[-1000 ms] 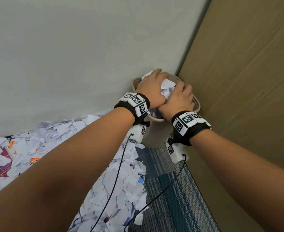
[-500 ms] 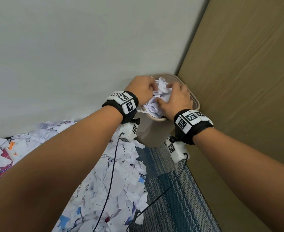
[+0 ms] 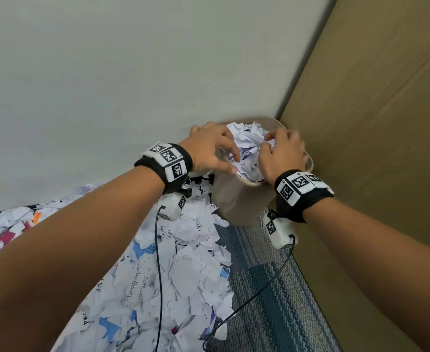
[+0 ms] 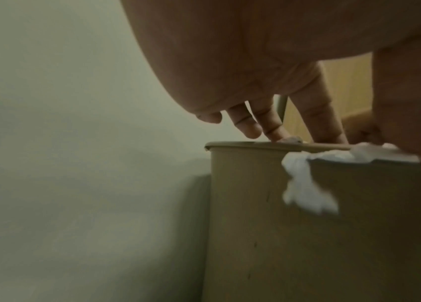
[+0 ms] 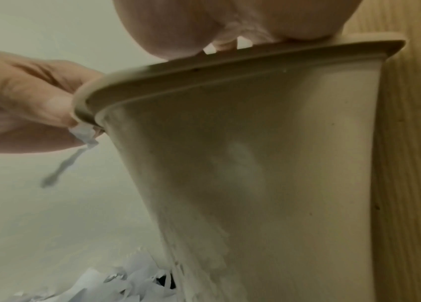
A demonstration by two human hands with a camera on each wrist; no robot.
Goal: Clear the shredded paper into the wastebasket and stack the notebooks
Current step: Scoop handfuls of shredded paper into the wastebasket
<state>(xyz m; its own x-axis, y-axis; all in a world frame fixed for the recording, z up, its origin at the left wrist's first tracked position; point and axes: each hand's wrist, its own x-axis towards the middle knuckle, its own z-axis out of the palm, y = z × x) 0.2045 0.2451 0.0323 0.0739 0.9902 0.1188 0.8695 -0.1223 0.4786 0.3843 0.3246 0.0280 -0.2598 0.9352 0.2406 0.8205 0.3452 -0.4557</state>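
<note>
Both hands are hovering over the beige wastebasket (image 3: 236, 199) in the corner, between the pale wall (image 3: 107, 85) and a wooden panel (image 3: 374, 123). The left hand (image 3: 209, 148) is spreading loose, relaxed fingers over its rim. The right hand (image 3: 282, 153) is curling its fingers into the heaped shredded paper (image 3: 247, 146); whether it grips any I cannot tell. More scraps (image 3: 183, 270) are lying across the carpet (image 3: 272, 301).
</note>
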